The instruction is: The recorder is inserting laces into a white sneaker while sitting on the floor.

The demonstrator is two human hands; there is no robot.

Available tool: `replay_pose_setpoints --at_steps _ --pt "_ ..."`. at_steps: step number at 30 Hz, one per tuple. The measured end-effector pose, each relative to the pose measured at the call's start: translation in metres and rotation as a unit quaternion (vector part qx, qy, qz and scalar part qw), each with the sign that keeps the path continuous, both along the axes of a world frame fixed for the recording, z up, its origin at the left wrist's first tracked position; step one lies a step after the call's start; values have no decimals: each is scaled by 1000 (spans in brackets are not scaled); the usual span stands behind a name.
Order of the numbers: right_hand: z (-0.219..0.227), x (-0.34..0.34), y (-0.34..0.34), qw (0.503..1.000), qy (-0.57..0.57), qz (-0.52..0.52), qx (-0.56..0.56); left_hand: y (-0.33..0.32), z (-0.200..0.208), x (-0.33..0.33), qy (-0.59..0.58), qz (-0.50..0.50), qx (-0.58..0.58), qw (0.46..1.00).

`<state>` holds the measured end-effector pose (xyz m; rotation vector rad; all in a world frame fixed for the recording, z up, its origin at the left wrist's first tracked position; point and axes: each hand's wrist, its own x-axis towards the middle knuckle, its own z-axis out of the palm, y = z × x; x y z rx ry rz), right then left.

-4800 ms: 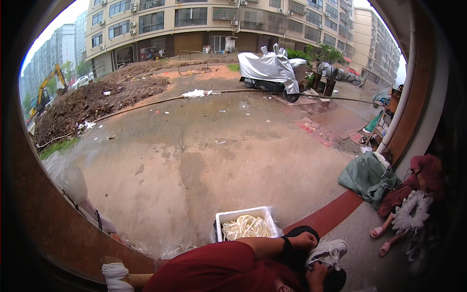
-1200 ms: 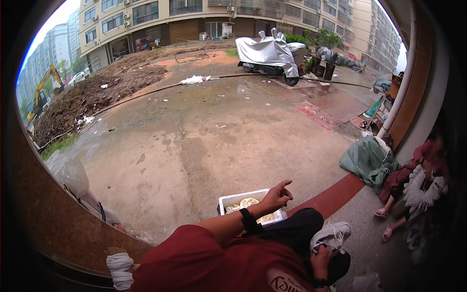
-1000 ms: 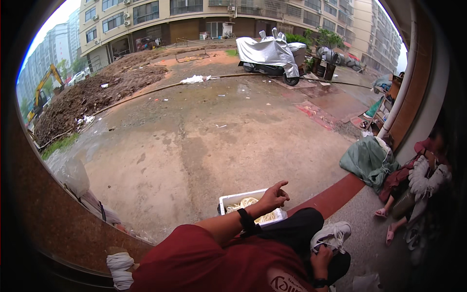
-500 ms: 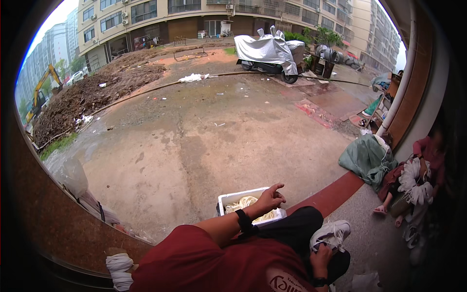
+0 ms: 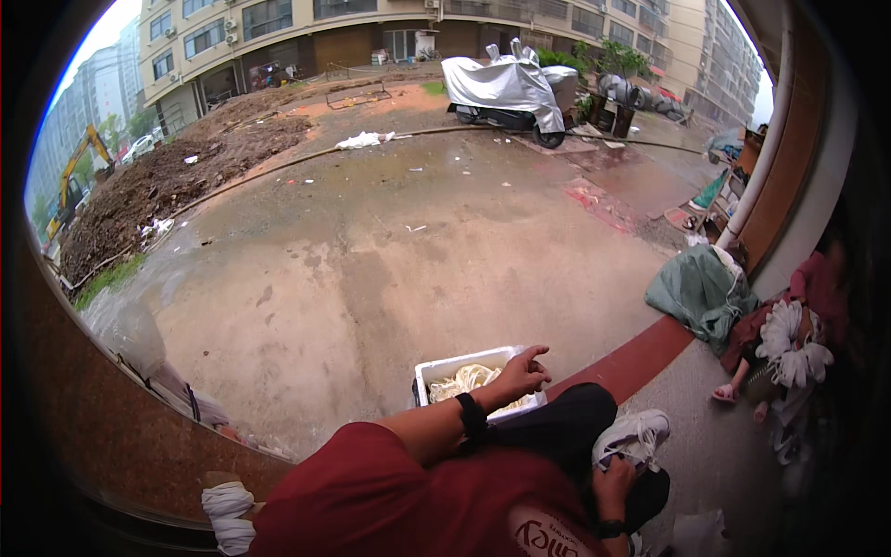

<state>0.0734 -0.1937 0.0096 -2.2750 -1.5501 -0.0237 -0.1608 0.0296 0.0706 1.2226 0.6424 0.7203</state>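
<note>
My right hand (image 5: 614, 481) is closed round the opening of a white shoe (image 5: 634, 438) with white laces, beside my dark-trousered leg. Out ahead, my left hand (image 5: 522, 373) hangs over the near right side of a white foam box (image 5: 423, 388). Its index finger points forward and the other fingers are curled; whatever they pinch, if anything, is too small to make out. Inside the box lies a tangle of cream-white cords that look like laces (image 5: 464, 379). My left forearm hides part of the box.
At right, a seated person (image 5: 817, 278) holds a bunch of white things (image 5: 789, 348) beside a green sack (image 5: 701, 295). A white bundle (image 5: 227, 515) is at lower left, and a pale object (image 5: 701, 534) at lower right. A silver-covered scooter (image 5: 506, 88) stands farther off.
The view has shifted slightly. My left hand is a touch farther right over the box. My right hand still grips the shoe in nearly the same place.
</note>
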Motion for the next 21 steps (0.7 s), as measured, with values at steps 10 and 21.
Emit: replay_pose_setpoints --at_steps 10,21 --pt "71 39 -28 872 409 -132 233 11 -11 28 6 -16 -12 1000" --pt "41 -27 -3 996 55 -18 -69 -5 -35 89 45 -200 6 979"
